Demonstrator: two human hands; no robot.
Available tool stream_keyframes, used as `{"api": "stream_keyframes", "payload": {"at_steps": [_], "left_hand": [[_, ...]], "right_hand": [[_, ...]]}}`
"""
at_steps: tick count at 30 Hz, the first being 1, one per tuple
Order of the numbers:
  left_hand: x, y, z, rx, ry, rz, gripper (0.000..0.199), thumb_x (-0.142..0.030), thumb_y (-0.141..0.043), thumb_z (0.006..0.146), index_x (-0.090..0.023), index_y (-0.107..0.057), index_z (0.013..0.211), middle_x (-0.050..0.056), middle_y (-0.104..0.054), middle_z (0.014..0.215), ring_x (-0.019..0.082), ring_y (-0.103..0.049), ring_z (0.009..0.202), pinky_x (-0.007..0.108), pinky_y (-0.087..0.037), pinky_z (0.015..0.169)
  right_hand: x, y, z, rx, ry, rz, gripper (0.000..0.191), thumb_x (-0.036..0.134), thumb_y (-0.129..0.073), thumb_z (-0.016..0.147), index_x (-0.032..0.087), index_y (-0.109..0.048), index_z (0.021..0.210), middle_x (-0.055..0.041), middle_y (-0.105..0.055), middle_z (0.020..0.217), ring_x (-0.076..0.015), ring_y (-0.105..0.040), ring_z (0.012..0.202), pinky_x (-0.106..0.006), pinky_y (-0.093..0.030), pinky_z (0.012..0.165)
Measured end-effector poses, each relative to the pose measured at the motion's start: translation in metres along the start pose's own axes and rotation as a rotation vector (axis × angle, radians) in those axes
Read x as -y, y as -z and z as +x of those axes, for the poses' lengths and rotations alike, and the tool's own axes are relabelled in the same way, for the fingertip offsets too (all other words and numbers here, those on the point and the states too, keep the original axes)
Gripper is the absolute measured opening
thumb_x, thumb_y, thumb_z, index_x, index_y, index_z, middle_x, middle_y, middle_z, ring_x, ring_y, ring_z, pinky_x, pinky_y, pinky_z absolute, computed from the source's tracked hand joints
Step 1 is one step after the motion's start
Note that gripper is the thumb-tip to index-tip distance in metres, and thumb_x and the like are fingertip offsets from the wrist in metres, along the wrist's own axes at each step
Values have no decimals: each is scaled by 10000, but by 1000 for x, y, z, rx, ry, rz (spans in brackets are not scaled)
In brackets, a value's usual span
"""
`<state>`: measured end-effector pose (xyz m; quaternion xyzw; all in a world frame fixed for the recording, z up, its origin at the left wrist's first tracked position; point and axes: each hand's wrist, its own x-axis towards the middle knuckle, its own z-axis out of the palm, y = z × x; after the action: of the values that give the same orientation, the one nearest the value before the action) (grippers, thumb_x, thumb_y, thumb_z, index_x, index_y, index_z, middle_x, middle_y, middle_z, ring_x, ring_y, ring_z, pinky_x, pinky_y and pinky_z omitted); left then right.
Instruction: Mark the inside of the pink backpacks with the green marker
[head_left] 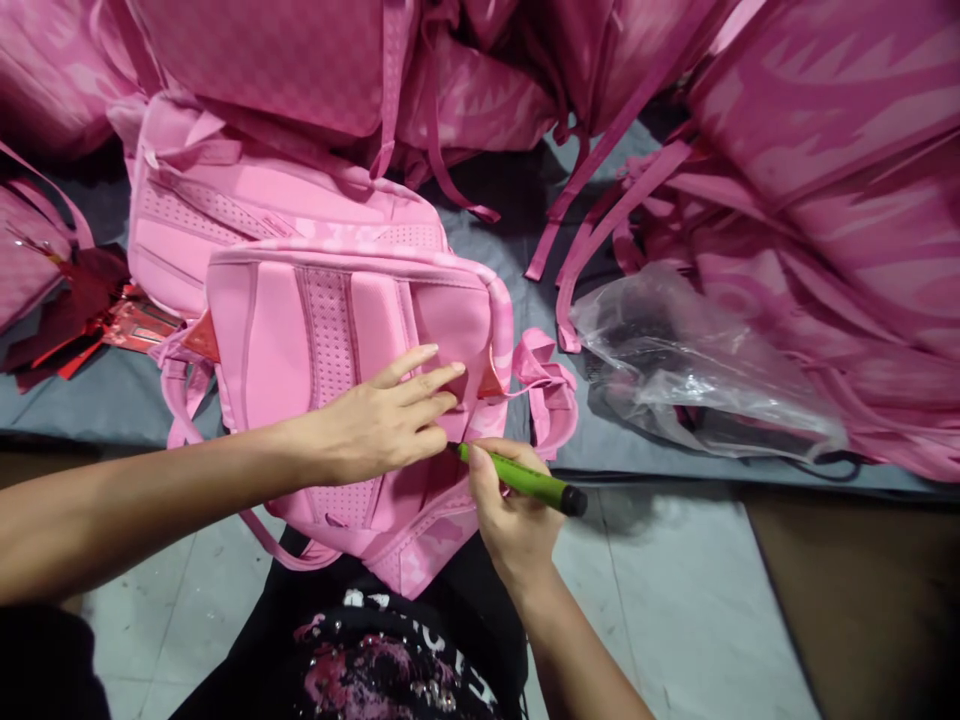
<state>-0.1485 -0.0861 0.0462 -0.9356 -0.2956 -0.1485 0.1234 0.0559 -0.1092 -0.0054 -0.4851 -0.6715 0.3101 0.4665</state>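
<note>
A pink backpack (279, 350) lies with its padded back panel facing up, its lower end over my lap. My left hand (390, 415) rests flat on the panel's right part, fingers stretched out and slightly apart. In my right hand (517, 510) is a green marker (525, 480) with a black end. Its tip points left at the backpack, close beside my left little finger; I cannot tell whether it touches the fabric. A looped pink strap (551, 400) hangs off the backpack's right side.
Another pink backpack (262, 195) lies just behind. More pink backpacks (840, 130) are heaped along the back and right. A clear plastic bag (697, 370) sits on the grey table cover (517, 235). Red tags (139, 325) lie at the left.
</note>
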Motion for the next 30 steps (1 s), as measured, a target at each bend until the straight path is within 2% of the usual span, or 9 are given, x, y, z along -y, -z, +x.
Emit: {"api": "stream_keyframes", "payload": {"at_steps": [10, 23, 27, 30], "left_hand": [[0, -4, 0, 7, 8, 6, 177, -146, -519, 945, -150, -663, 843, 93, -703, 1185, 281, -527, 1319, 532, -350, 1179], [1, -5, 1, 20, 8, 28, 158, -165, -540, 942, -148, -681, 872, 94, -702, 1180, 285, -541, 1301, 534, -369, 1155], [0, -2, 3, -30, 1, 53, 139, -168, -561, 933, -167, -695, 899, 72, -716, 1108, 264, -572, 1250, 521, -350, 1155], [5, 4, 7, -21, -31, 60, 176, -167, -531, 945, -187, -703, 909, 48, -715, 976, 233, -628, 1103, 498, -341, 1146]], "right_hand": [[-2, 1, 2, 15, 95, -64, 85, 253, -626, 910, 182, -671, 900, -9, -691, 739, -129, -626, 566, -254, -506, 543], [1, 0, 5, 28, 18, -50, 167, 324, -599, 923, 182, -673, 875, -22, -692, 722, -143, -628, 569, -263, -528, 548], [-1, 3, 7, 4, 59, -120, 215, 361, -599, 926, 182, -671, 830, -9, -672, 662, -143, -615, 521, -257, -508, 521], [-7, 7, 10, 23, 141, -167, 261, 414, -589, 928, 182, -691, 866, -27, -707, 703, -170, -661, 554, -268, -521, 531]]}}
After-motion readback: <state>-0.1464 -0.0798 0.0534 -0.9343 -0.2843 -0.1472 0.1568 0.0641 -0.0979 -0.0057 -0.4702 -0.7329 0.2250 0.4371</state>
